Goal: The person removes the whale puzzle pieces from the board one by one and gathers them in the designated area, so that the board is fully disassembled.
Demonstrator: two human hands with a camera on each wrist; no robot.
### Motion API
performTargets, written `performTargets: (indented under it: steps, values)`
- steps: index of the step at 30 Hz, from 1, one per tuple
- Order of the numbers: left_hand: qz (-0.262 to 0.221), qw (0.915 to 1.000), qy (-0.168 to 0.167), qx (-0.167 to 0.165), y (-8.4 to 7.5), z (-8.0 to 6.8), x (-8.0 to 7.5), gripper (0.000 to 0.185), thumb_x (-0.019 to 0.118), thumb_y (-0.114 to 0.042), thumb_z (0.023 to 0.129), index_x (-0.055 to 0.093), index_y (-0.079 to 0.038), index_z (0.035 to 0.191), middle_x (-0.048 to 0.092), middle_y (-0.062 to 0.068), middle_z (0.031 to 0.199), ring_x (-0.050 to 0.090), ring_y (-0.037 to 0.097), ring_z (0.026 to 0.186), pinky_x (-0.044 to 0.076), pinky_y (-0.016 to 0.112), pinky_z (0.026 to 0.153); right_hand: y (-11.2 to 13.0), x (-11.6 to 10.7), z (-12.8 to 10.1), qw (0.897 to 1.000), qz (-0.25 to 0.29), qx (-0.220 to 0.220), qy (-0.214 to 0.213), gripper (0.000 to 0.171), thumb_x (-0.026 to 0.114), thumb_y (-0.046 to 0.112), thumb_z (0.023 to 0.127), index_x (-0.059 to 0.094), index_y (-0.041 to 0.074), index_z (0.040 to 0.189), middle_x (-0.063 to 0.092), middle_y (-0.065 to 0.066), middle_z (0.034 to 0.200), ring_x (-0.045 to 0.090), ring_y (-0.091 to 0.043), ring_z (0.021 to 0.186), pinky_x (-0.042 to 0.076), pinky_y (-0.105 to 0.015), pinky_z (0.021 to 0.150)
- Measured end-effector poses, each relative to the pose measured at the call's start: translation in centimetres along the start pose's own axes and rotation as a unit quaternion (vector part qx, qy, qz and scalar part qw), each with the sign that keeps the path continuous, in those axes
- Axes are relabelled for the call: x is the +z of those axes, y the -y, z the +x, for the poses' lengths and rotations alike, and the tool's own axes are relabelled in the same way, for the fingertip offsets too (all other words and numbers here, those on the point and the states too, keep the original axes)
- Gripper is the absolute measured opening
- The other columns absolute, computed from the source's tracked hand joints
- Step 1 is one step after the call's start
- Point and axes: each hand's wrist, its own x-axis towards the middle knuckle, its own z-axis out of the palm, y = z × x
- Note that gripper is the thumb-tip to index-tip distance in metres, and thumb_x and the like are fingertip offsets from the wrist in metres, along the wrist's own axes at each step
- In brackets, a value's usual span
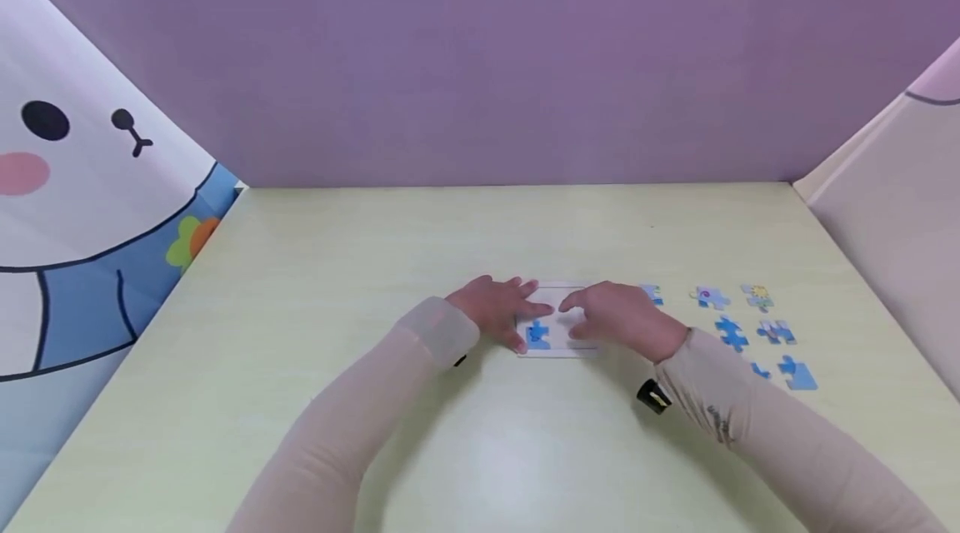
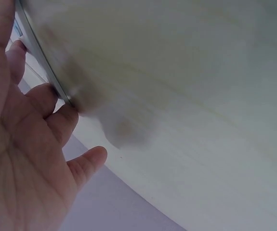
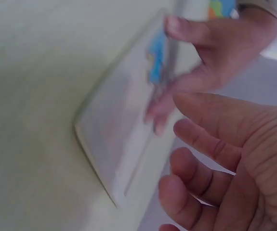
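Observation:
A flat white puzzle tray (image 1: pixel 561 343) lies on the table with one blue jigsaw piece (image 1: pixel 537 336) in its near left corner. My left hand (image 1: pixel 495 308) has its fingers spread over the tray's left side. In the left wrist view, fingertips of the left hand (image 2: pixel 30 139) touch the tray's edge (image 2: pixel 44 62). Over the tray's right part is my right hand (image 1: pixel 618 318), its fingers loosely bent. The right wrist view shows nothing in the right hand (image 3: pixel 234 159), with the tray (image 3: pixel 107 120) and the blue piece (image 3: pixel 156 57) beyond it.
Several loose jigsaw pieces lie to the right of the tray, among them a purple-blue piece (image 1: pixel 709 297), a yellow-patterned piece (image 1: pixel 759 296) and a blue corner piece (image 1: pixel 799 375). A purple wall (image 1: pixel 517 83) rises at the table's (image 1: pixel 360 241) far edge.

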Motion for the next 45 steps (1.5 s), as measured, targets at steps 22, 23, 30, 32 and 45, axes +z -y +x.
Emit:
performTargets:
  steps: [22,23,30,32,45]
  values:
    - [-0.006,0.9999,-0.010,0.000,-0.3,-0.4,0.7,0.073,0.063,-0.055,0.088,0.027,-0.046,0.151,0.014,-0.001,0.163,0.015,0.021,0.149,0.025,0.051,0.115,2.1,3.6,0.9,0.999,0.002,-0.025,-0.020,0.029,0.075,0.021,0.085,0.072,0.006,0.109,0.074,-0.005,0.093,0.061,-0.014,0.072,0.051,-0.029,0.058]
    - [-0.010,0.9999,-0.013,-0.002,-0.3,-0.4,0.6,0.074,0.063,-0.055,0.087,0.028,-0.045,0.151,0.015,-0.001,0.163,0.015,0.021,0.149,0.025,0.052,0.115,2.1,3.6,0.9,0.999,0.028,-0.011,-0.021,0.028,0.075,0.020,0.085,0.071,0.005,0.108,0.073,-0.006,0.096,0.062,-0.014,0.074,0.050,-0.029,0.059]
    - [-0.025,0.9995,-0.011,-0.015,-0.4,-0.2,-0.1,0.075,0.066,-0.053,0.087,0.029,-0.042,0.151,0.015,-0.003,0.163,0.015,0.020,0.149,0.025,0.050,0.115,2.0,3.1,0.7,0.987,0.154,0.037,-0.036,0.004,0.066,0.011,0.091,0.062,0.009,0.092,0.057,0.001,0.070,0.051,-0.015,0.062,0.037,-0.027,0.056]
    - [-0.021,0.9996,-0.010,-0.013,-0.4,-0.1,-0.1,0.075,0.066,-0.054,0.087,0.029,-0.043,0.151,0.015,-0.003,0.162,0.016,0.020,0.149,0.025,0.050,0.115,2.0,3.1,0.5,0.986,0.160,0.034,-0.040,0.003,0.065,0.011,0.091,0.063,0.010,0.090,0.055,0.002,0.069,0.049,-0.014,0.061,0.036,-0.027,0.056]
    - [0.010,0.9999,-0.009,0.003,0.1,0.3,-0.2,0.075,0.064,-0.053,0.088,0.028,-0.041,0.152,0.016,0.001,0.162,0.018,0.022,0.149,0.021,0.049,0.116,-1.3,1.0,-3.2,0.985,0.153,0.025,-0.074,0.004,0.067,0.009,0.089,0.067,0.006,0.086,0.063,0.000,0.076,0.051,-0.013,0.066,0.043,-0.028,0.059]
